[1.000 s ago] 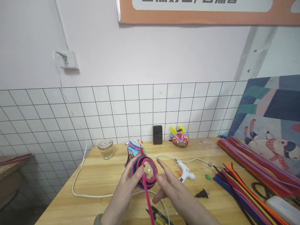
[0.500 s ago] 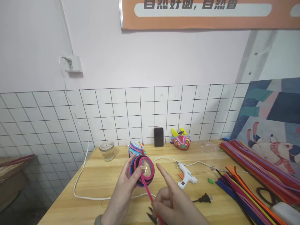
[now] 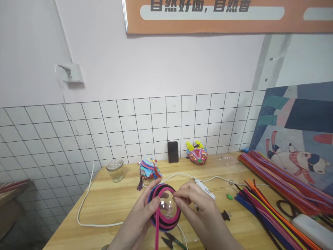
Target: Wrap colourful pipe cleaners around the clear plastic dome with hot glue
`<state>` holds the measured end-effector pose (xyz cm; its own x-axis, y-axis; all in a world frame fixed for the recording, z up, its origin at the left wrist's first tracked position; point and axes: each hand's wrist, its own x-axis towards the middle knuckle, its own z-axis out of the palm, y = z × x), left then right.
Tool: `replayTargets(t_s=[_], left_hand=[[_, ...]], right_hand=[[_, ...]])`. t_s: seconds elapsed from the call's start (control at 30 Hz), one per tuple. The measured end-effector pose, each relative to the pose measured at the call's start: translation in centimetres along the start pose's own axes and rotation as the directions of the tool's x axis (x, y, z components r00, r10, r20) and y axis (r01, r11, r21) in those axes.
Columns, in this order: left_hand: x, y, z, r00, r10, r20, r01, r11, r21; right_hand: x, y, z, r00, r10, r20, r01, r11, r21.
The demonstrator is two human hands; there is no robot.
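Note:
Both hands hold a clear ball (image 3: 164,207) wrapped in rings of pink, black and blue pipe cleaner, above the wooden table (image 3: 114,205). My left hand (image 3: 140,218) grips its left side, thumb on the rim. My right hand (image 3: 197,211) pinches the pink pipe cleaner (image 3: 157,229) at the ball's upper right edge. The pipe cleaner's loose end hangs down from the ball to the bottom edge of the view.
A white glue gun (image 3: 205,189) with its cord (image 3: 85,205) lies behind my right hand. Small scissors (image 3: 173,241) lie below the ball. Bundles of pipe cleaners (image 3: 270,194) fill the right side. A glass jar (image 3: 115,169), two craft figures (image 3: 197,154), and a phone (image 3: 173,151) stand at the back.
My right hand rose from below the ball and closed its fingers on the pink pipe cleaner at the ball's right rim. The ball sits lower and nearer to me.

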<state>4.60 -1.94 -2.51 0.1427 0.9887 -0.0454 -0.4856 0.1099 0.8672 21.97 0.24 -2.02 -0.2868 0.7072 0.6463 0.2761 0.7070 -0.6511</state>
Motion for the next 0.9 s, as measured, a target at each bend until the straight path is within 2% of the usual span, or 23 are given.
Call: replayTargets(t_s=[0.1, 0.2, 0.37, 0.43, 0.47, 0.53, 0.63, 0.7, 0.8, 0.83, 0.9], left_hand=[[-0.1, -0.1, 0.1, 1.0, 0.004, 0.003, -0.004, 1.0, -0.012], [0.0, 0.0, 0.0, 1.0, 0.02, -0.01, -0.021, 0.999, -0.033], [0.2, 0.5, -0.4, 0.992, 0.08, -0.1, -0.086, 0.995, -0.053], [0.4, 0.6, -0.5, 0.985, 0.108, -0.135, -0.115, 0.992, -0.043], [0.5, 0.5, -0.4, 0.981, 0.119, -0.153, -0.125, 0.992, -0.032], [0.6, 0.3, -0.2, 0.975, 0.126, -0.184, -0.131, 0.991, -0.013], [0.8, -0.1, 0.3, 0.971, 0.115, -0.211, -0.119, 0.993, -0.006], [0.8, -0.3, 0.6, 0.973, 0.124, -0.195, -0.127, 0.992, -0.007], [0.8, -0.6, 0.8, 0.979, 0.139, -0.149, -0.141, 0.99, -0.005], [0.8, -0.6, 0.9, 0.98, 0.138, -0.141, -0.14, 0.99, -0.003], [0.8, -0.7, 0.8, 0.981, 0.136, -0.141, -0.137, 0.991, 0.003]], right_hand=[[0.1, -0.1, -0.3, 0.997, 0.08, 0.02, -0.079, 0.997, -0.017], [0.3, -0.4, -0.8, 0.977, 0.19, 0.096, -0.194, 0.98, 0.036], [0.5, -0.9, -1.4, 0.907, 0.32, 0.275, -0.396, 0.87, 0.294], [0.3, -0.8, -1.1, 0.879, 0.334, 0.341, -0.437, 0.85, 0.294], [0.2, -0.7, -0.9, 0.88, 0.33, 0.343, -0.423, 0.871, 0.248], [-0.2, -0.5, -0.1, 0.919, 0.27, 0.287, -0.315, 0.942, 0.119], [-0.9, 0.1, 1.2, 0.982, 0.05, 0.183, -0.044, 0.998, -0.038], [-1.3, 0.5, 2.1, 0.981, -0.113, 0.158, 0.128, 0.988, -0.085], [-1.8, 0.9, 3.0, 0.945, -0.319, 0.075, 0.325, 0.94, -0.101], [-1.9, 0.9, 3.1, 0.936, -0.349, 0.037, 0.351, 0.931, -0.098], [-2.1, 0.9, 3.1, 0.944, -0.329, -0.018, 0.328, 0.943, -0.063]])
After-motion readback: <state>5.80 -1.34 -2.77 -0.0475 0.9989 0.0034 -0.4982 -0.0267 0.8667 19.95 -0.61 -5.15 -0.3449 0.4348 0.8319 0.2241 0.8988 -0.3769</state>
